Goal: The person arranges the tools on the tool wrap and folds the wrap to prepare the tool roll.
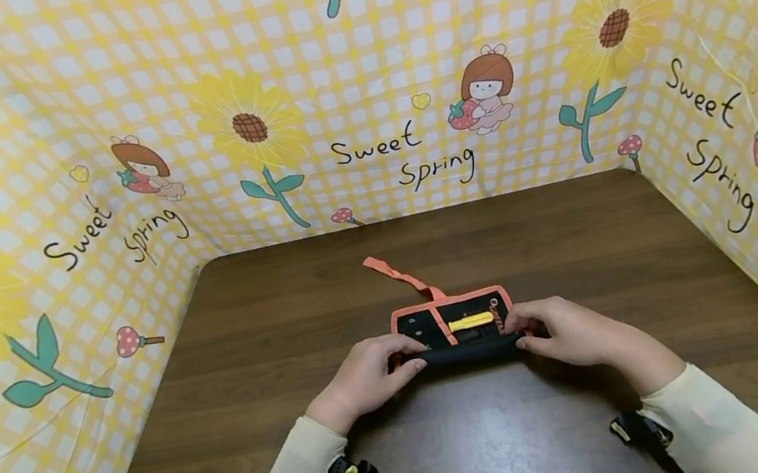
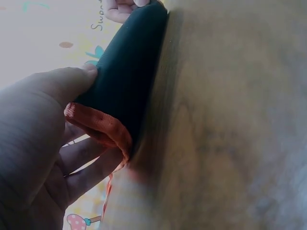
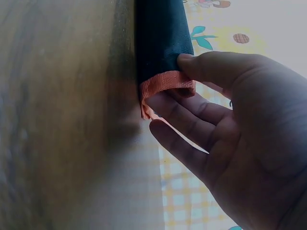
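A black fabric tool pouch (image 1: 472, 354) with orange edging lies on the table, its near side folded over into a thick roll. At the left end of the fold, my left hand (image 1: 371, 379) pinches the fabric between thumb and fingers. My right hand (image 1: 567, 331) grips the opposite end the same way. In both wrist views the thumbs press the outside of the roll (image 2: 127, 72), and fingers reach into its orange-trimmed end (image 3: 165, 82). A yellow-handled tool (image 1: 471, 322) lies across the pouch's open inner face; its other end is hidden.
An orange strap (image 1: 397, 274) trails from the pouch's far edge toward the back left. The brown wooden table (image 1: 270, 306) reaches back to a yellow checked cloth (image 1: 319, 69) that hangs around three sides.
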A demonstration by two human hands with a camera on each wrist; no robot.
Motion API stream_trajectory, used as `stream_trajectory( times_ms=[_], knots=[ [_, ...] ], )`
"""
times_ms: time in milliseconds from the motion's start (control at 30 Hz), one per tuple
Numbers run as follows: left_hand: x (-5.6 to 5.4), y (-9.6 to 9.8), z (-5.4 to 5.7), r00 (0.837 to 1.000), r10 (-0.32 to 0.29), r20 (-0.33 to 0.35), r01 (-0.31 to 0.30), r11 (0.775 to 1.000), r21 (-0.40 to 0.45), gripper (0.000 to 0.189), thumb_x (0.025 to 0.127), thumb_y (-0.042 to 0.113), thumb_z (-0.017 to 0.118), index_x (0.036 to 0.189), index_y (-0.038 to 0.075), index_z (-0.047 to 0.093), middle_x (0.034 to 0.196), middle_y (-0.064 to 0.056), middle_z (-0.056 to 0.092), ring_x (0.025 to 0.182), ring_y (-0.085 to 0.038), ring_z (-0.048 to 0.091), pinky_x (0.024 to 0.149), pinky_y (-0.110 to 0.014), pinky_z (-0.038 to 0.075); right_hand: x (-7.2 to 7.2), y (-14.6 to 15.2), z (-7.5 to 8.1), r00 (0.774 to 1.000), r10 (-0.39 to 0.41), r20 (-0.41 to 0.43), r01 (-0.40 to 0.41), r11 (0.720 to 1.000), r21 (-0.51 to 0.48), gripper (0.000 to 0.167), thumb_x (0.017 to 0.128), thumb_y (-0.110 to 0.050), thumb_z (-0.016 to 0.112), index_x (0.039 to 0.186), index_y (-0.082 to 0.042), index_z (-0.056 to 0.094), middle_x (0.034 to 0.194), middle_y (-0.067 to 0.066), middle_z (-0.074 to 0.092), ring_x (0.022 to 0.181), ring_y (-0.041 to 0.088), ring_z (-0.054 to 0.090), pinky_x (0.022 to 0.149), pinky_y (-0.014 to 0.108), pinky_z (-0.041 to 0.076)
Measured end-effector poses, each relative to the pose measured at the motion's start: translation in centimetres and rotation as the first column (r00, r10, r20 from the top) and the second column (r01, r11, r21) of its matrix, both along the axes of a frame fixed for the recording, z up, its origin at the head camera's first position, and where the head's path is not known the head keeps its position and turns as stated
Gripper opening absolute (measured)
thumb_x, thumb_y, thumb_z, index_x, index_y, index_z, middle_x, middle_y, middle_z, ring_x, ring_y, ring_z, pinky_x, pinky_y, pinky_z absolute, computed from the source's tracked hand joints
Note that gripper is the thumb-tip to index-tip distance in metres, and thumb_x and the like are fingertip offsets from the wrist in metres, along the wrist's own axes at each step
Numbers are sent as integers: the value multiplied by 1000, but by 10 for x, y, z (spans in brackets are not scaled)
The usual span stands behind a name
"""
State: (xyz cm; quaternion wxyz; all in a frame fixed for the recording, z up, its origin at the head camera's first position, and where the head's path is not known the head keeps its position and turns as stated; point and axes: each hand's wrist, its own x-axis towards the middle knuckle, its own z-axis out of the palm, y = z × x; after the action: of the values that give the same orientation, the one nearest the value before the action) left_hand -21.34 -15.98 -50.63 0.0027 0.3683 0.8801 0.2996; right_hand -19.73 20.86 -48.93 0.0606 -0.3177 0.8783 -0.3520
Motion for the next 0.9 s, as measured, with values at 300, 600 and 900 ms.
stream_trajectory(
  times_ms=[300, 600, 900],
  knots=[
    [-1, 0, -1, 999, -10, 51, 7, 998, 60, 12, 102, 31, 71, 114, 28, 73, 101, 21, 68, 82, -3, 62, 75, -28, 53, -1, 1, -1, 997, 42, 63, -38, 998, -57, 16, 102, -6, 68, 116, -13, 70, 97, -1, 72, 79, 10, 66, 76, 31, 55],
    [-3, 0, -4, 999, -25, 37, 18, 983, 184, 12, 99, 22, 76, 104, 29, 68, 100, 15, 62, 85, -6, 64, 76, -29, 56, -2, 1, -4, 996, 23, 88, -18, 998, -60, 19, 103, -2, 64, 120, -10, 71, 107, 2, 71, 79, 14, 69, 79, 32, 56],
    [-3, 2, -7, 996, 17, 85, -36, 973, 227, 11, 98, 18, 76, 100, 28, 72, 93, 13, 62, 64, -6, 64, 64, -27, 57, -4, 2, -4, 992, 1, -127, -12, 996, -86, 28, 92, 8, 74, 113, -11, 75, 107, 0, 64, 83, 10, 64, 79, 34, 55]
  ],
)
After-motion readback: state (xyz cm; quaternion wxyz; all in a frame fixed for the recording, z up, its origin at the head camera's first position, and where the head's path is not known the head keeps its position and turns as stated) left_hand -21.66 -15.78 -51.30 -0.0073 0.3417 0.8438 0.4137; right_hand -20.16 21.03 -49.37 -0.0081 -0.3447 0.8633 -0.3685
